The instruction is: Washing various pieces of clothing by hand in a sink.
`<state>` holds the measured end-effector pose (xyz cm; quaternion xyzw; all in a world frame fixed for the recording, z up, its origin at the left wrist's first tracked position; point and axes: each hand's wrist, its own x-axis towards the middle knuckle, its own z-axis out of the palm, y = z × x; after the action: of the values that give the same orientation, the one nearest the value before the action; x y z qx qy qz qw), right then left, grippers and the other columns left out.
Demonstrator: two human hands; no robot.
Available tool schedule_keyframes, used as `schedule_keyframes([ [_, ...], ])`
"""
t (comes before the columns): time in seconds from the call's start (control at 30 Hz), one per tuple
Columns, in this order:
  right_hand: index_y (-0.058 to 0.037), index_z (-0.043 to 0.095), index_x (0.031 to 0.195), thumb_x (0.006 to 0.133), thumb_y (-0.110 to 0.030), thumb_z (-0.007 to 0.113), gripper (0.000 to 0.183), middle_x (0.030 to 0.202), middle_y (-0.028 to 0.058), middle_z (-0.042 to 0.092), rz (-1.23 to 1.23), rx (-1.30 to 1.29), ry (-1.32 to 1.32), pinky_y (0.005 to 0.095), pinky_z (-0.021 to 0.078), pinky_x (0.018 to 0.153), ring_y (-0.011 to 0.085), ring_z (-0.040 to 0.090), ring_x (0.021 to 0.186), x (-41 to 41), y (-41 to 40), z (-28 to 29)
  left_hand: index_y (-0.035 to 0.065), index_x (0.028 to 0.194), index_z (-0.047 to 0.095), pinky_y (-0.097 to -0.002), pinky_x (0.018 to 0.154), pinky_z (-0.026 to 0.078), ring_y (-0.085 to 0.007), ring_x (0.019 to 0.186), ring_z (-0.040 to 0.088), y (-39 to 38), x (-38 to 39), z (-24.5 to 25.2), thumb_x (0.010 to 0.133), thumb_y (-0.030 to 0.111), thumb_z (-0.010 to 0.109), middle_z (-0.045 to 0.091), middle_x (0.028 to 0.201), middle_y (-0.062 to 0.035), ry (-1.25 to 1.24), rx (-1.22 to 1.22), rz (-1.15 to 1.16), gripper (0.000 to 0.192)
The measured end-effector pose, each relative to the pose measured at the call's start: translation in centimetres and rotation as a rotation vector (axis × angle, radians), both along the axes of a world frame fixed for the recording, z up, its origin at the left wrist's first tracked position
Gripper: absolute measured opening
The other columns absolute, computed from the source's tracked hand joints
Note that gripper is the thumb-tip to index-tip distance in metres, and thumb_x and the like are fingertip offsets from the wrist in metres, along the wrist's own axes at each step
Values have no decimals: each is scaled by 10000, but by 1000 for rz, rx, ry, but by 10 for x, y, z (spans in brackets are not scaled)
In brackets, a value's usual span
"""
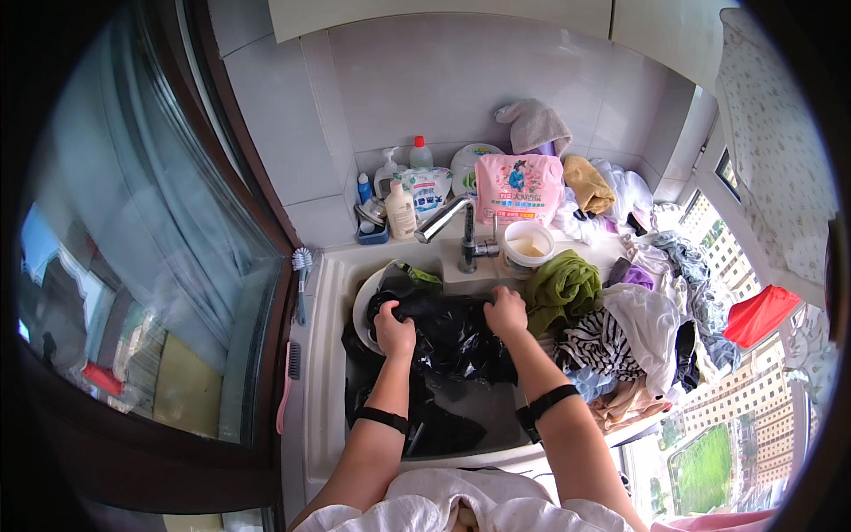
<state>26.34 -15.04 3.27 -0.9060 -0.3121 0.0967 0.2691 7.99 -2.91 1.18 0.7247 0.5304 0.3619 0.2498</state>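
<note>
Both my hands grip the upper edge of a wet black garment point(452, 332) stretched between them over the sink point(319, 399). My left hand point(395, 329) holds it at the left, beside a white basin point(362, 309) tilted in the sink. My right hand point(506, 311) holds the other end, near the green cloth point(565, 286) on the counter. More black fabric lies in the murky water below, its lower parts hidden. Behind the garment stands the chrome faucet point(467, 233), with a white tub point(527, 246) at its right holding a pale yellow block.
Detergent bottles point(400, 209) and a pink detergent bag point(518, 189) line the tiled wall. Heaped clothes point(638, 319) cover the right counter beside the window. A white-bristled brush point(302, 279) and a pink-handled brush point(289, 386) lie along the left edge, near a dark-framed glass pane point(166, 266).
</note>
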Motion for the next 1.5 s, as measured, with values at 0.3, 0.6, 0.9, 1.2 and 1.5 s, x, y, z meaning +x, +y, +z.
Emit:
schedule_keyframes([
  [0.3,-325,-22,1422,681,-617,622,1025,1478,149,-113,300,-710,52,595,277,969,362,-14,1361,-77,4,-62,396,1403,89,-364,784,504,-308,1027,569,-33,13,-36,679,327,739,35,1462,-213,945,-381,-614,975],
  [0.6,-273,68,1431,778,-585,530,859,1482,163,-21,425,-830,145,546,133,1059,379,-13,1355,-68,14,-115,403,1403,64,-366,848,476,-307,1116,503,-30,14,-69,725,353,709,18,1483,-140,1077,-463,-587,936],
  [0.9,-201,153,1426,860,-427,458,682,1478,164,39,400,-674,224,493,83,1094,364,41,1355,-63,17,-196,344,1403,180,-359,940,418,-275,1245,385,-22,11,-122,744,358,668,81,1485,-101,1081,-500,-565,820],
  [1.2,-156,172,1419,761,-514,565,847,1475,116,127,281,-651,208,440,153,1092,316,124,1351,-61,7,-188,146,1372,309,-382,993,368,-275,1267,354,-13,24,-131,738,411,636,247,1436,-132,966,-549,-534,762],
  [1.5,-76,665,985,680,-106,661,307,936,125,648,157,-108,536,323,467,768,225,610,847,0,5,-127,131,1051,644,-378,756,484,-264,900,610,15,21,-54,782,291,575,642,952,-139,364,-411,-446,320],
])
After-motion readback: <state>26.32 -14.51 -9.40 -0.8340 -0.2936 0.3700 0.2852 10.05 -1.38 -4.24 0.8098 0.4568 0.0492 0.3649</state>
